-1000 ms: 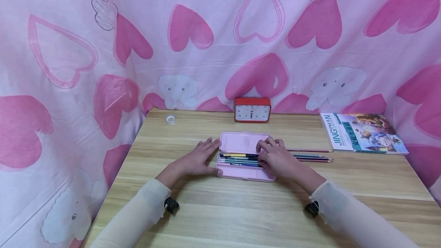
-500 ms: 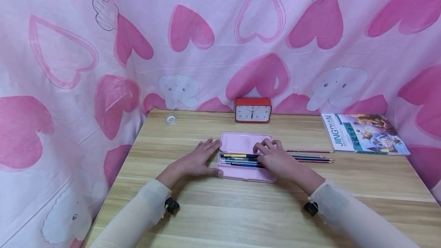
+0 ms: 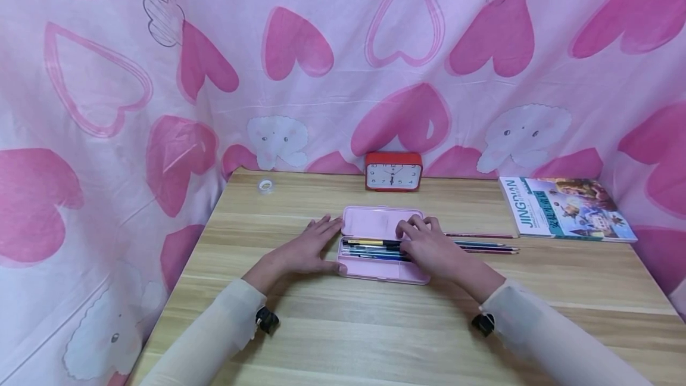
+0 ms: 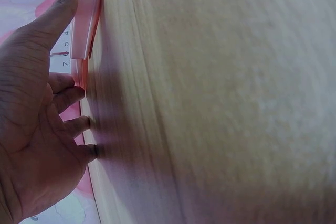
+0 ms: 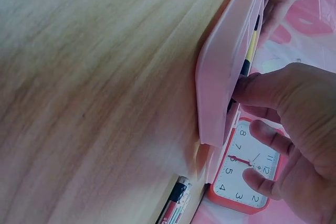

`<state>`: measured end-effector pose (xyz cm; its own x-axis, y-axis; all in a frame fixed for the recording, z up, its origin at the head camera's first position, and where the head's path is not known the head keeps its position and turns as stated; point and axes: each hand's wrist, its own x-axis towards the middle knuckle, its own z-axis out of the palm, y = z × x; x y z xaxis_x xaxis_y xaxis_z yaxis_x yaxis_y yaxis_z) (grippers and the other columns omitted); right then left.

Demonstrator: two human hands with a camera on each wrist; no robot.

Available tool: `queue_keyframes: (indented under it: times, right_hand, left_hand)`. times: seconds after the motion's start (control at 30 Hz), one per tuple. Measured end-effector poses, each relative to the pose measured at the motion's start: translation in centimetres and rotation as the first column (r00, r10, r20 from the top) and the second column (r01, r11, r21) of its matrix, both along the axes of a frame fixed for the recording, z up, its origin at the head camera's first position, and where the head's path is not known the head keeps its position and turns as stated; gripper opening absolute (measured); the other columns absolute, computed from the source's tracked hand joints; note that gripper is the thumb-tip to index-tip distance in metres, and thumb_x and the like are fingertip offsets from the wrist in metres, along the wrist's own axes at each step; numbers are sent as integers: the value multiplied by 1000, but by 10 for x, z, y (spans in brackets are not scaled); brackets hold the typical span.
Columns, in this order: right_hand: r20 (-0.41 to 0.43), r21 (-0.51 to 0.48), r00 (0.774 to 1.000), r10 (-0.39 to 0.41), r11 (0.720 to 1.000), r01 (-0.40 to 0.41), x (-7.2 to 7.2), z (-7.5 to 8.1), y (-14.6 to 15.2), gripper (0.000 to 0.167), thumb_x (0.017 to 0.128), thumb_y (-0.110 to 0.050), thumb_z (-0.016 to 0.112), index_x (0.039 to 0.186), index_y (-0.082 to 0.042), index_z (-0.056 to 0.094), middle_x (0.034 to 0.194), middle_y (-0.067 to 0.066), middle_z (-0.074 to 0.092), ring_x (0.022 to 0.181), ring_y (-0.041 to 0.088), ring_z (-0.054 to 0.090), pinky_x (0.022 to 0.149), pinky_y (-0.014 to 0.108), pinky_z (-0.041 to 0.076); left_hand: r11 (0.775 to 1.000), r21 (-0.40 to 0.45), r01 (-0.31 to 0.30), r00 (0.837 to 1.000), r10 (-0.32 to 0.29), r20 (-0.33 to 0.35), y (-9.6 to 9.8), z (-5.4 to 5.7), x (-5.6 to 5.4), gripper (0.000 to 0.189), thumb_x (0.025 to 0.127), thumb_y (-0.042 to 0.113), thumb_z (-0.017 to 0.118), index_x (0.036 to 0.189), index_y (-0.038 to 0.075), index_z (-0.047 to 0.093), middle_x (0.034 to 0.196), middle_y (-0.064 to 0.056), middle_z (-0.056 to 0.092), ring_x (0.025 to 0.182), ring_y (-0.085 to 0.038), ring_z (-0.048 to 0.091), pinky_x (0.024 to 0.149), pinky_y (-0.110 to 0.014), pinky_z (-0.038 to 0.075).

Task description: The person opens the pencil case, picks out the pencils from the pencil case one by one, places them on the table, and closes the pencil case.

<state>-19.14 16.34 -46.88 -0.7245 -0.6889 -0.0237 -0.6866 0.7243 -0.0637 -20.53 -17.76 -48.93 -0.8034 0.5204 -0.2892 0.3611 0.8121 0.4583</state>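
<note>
An open pink pencil case [image 3: 370, 268] lies mid-table in the head view, its lid [image 3: 365, 219] folded back. Several pens and pencils [image 3: 370, 253] fill its rear compartment, among them a black-and-yellow pen [image 3: 363, 242]. My left hand [image 3: 306, 250] rests at the case's left end, thumb on the front corner and straight fingers reaching the lid. From the right, my right hand [image 3: 433, 250] bends over the other end. In the right wrist view its thumb [image 5: 257, 88] and index finger pinch the pen's black part [image 5: 245, 67], which is partly covered by them.
Several pencils [image 3: 490, 249] lie right of the case, with a separate dark red pencil [image 3: 482, 235] behind them. A red clock [image 3: 393, 173] stands at the back near a pink curtain [image 3: 300, 94]. A magazine [image 3: 570, 207] lies back right, a small tape roll [image 3: 265, 186] back left.
The right hand has shifted slightly left over the case, its fingers moving a little among the pens. The left hand has stayed in place.
</note>
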Motion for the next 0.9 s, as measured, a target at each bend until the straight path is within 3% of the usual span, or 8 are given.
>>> queue_keyframes:
  times: [0.27, 0.47, 0.7, 0.9]
  right_hand:
    - [-1, -16, 999, -45, 999, 45, 0, -3, 0, 10, 95, -18, 89, 105, -19, 88, 133, 4, 65, 128, 30, 53, 117, 72, 47]
    - [-65, -6, 997, -39, 999, 38, 0, -3, 5, 15, 92, -24, 93, 104, -18, 88, 128, 4, 66, 125, 29, 54, 114, 70, 50]
    - [-42, -24, 997, -67, 998, 66, 0, -2, 15, 23, 87, -18, 96, 109, -19, 89, 128, 4, 65, 126, 31, 54, 114, 74, 49]
    - [-47, 18, 996, -69, 997, 70, 0, 3, 16, 23, 85, -16, 98, 106, -18, 89, 128, 6, 67, 125, 33, 56, 111, 76, 51]
  left_hand:
    - [1000, 1, 0, 1000, 0, 1, 0, 0, 0, 122, 88, 78, 78, 179, 24, 18, 188, 7, 14, 177, -25, 0, 144, -52, 2]
    - [1000, 3, 1, 1000, -1, 3, 0, -1, -1, 122, 88, 78, 78, 179, 24, 19, 188, 7, 14, 177, -25, 0, 144, -52, 2]
    - [1000, -4, -1, 1000, 1, -3, 1, -1, 0, 121, 88, 77, 78, 179, 24, 19, 188, 6, 14, 177, -25, 1, 144, -52, 3]
    - [1000, -5, -3, 1000, 3, -2, 1, 0, 0, 121, 88, 77, 78, 179, 24, 19, 188, 6, 14, 177, -25, 1, 144, -52, 2]
